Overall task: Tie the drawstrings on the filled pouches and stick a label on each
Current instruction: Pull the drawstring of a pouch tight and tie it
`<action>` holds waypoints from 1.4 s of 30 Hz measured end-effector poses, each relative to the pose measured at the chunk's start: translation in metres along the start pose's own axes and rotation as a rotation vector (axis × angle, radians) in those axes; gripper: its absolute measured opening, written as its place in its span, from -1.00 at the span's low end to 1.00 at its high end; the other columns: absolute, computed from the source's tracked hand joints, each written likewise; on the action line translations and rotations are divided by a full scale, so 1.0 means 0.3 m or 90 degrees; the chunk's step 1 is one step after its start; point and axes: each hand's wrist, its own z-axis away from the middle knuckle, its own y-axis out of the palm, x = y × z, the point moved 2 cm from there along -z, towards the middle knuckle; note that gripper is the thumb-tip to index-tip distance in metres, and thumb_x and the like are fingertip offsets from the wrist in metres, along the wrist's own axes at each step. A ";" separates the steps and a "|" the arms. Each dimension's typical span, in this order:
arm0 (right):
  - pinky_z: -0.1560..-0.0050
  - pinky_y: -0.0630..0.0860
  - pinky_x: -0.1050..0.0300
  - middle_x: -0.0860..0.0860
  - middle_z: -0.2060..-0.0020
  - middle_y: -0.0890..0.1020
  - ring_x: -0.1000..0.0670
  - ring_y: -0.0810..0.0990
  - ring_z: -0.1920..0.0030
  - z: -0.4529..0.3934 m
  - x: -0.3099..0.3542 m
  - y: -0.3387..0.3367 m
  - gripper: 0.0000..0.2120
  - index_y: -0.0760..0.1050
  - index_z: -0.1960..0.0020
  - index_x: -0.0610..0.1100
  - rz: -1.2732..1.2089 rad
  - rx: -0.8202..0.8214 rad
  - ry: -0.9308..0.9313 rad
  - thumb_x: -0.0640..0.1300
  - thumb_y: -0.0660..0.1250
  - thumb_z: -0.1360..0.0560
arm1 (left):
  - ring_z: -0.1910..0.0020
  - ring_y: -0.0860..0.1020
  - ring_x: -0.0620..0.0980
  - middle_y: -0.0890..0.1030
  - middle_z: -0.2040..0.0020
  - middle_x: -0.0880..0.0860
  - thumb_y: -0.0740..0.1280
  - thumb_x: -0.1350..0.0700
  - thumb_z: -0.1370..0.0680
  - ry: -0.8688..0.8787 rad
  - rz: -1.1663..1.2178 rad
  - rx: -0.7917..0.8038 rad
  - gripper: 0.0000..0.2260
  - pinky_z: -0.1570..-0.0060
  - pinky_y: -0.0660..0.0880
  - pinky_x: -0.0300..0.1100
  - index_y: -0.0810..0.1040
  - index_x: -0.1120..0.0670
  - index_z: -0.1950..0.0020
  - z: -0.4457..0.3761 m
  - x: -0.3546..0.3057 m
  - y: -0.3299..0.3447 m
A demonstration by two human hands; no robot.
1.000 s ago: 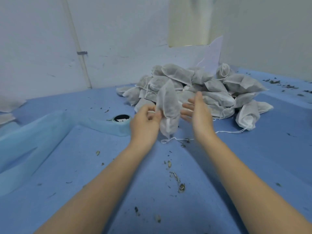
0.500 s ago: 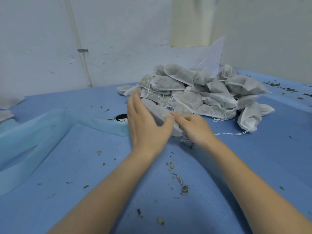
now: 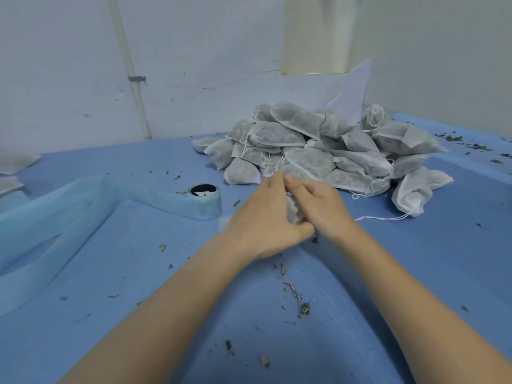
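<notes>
A small white non-woven pouch (image 3: pixel 294 212) sits between the two hands near the middle of the blue fabric-covered table (image 3: pixel 415 273), and only a crumpled bit of it shows in the gap between them. The left hand (image 3: pixel 264 220) covers it from the 9 o'clock side with the fingers curled around it, thumb lying under the bundle. The right hand (image 3: pixel 318 207) meets it from 3 o'clock — its fingers are bent and pinch the top of the pouch, one fingertip raised toward 12 o'clock. Whether a string is between the fingers I cannot tell. Just beyond the hands, at 12 to 2 o'clock, lies a pile of filled grey-white drawstring pouches (image 3: pixel 318 145), with thin white strings (image 3: pixel 382 217) trailing on the table at 3 o'clock. At 10 o'clock stands a roll of pale blue tape (image 3: pixel 206 202), its loose strip running away to 9 o'clock. Dry leaf crumbs (image 3: pixel 302 309) are scattered at 6 o'clock, between the forearms.
</notes>
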 end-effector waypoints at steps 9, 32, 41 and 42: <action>0.29 0.38 0.38 0.26 0.48 0.57 0.22 0.50 0.40 -0.013 -0.018 -0.010 -0.61 0.51 0.34 -0.04 0.063 -0.068 -0.015 0.09 0.20 -0.60 | 0.17 0.46 0.05 0.45 0.30 -0.05 0.22 -0.07 -0.47 -0.002 -0.145 -0.008 -0.70 0.40 0.24 -0.18 0.38 -0.08 -0.19 0.011 0.021 -0.011; 0.58 -0.02 0.29 0.10 0.56 0.21 0.09 -0.01 0.48 0.027 0.021 0.065 -0.67 0.54 -0.09 -0.15 -0.723 0.106 0.225 -0.30 0.06 -0.49 | 0.21 0.56 -0.14 0.65 0.29 -0.14 0.39 0.10 -0.47 -0.180 0.425 -0.201 -0.92 0.03 0.47 -0.13 0.54 -0.01 0.22 0.032 0.119 -0.019; 0.52 0.20 0.38 0.05 0.45 0.33 0.14 0.25 0.52 0.038 0.045 0.065 -0.54 0.56 -0.20 0.18 -0.168 0.112 0.073 -0.30 0.19 -0.52 | 0.11 0.57 -0.22 0.66 0.21 -0.12 0.36 0.05 -0.52 -0.170 0.337 -0.229 -0.90 0.08 0.43 -0.35 0.62 0.04 0.15 0.046 0.115 -0.017; 0.50 0.23 0.42 0.06 0.44 0.34 0.16 0.29 0.51 0.038 0.047 0.064 -0.54 0.56 -0.22 0.18 -0.124 0.106 0.050 -0.30 0.19 -0.52 | 0.13 0.56 -0.23 0.66 0.22 -0.12 0.36 0.06 -0.51 -0.174 0.329 -0.234 -0.90 0.12 0.41 -0.40 0.63 0.04 0.15 0.046 0.116 -0.018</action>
